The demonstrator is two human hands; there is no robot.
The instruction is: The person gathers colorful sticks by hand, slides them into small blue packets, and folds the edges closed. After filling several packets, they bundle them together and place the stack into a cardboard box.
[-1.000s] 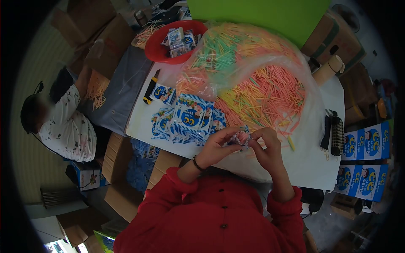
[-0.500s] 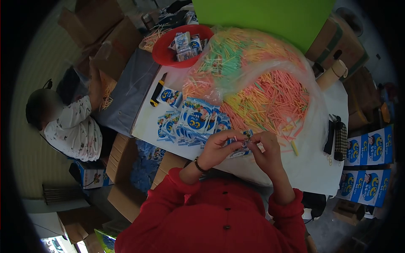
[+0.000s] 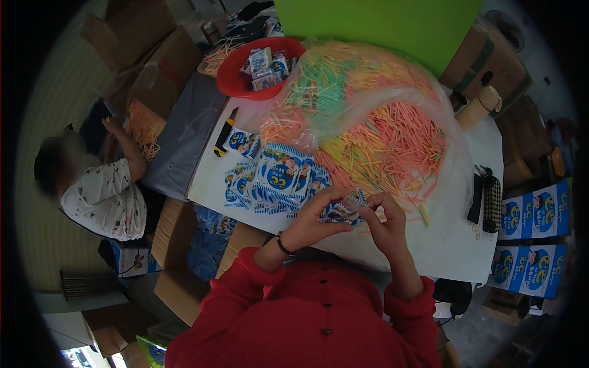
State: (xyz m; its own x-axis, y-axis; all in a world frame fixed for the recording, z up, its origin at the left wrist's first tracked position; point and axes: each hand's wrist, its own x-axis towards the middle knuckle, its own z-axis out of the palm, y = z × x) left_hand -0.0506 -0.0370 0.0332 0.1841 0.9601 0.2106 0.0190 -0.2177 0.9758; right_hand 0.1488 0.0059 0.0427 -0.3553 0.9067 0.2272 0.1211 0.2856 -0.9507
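Note:
Between my hands, over the table's front edge, is a small clear packet (image 3: 354, 201) with blue print. My right hand (image 3: 385, 224) pinches its right side between thumb and fingers. My left hand (image 3: 314, 222) is at its left, thumb apart from the fingers, with the fingertips by the packet; its grip is partly hidden. Left of my hands lies a pile of blue and white printed packets (image 3: 280, 176). Beyond them a clear plastic bag (image 3: 368, 104) lies open, full of pink, yellow, orange and green sticks (image 3: 399, 144).
A red bowl (image 3: 228, 76) holds packets. A yellow and black cutter (image 3: 224, 136) lies on the white table (image 3: 457, 245). At the right are a bottle (image 3: 477, 109), a checked case (image 3: 492, 202) and printed boxes (image 3: 532, 214). A co-worker (image 3: 107, 190) sits at the left by cartons.
My left thumb has moved away from its fingers, and the clear packet shows more between my hands. The co-worker's hand has drawn back from the carton.

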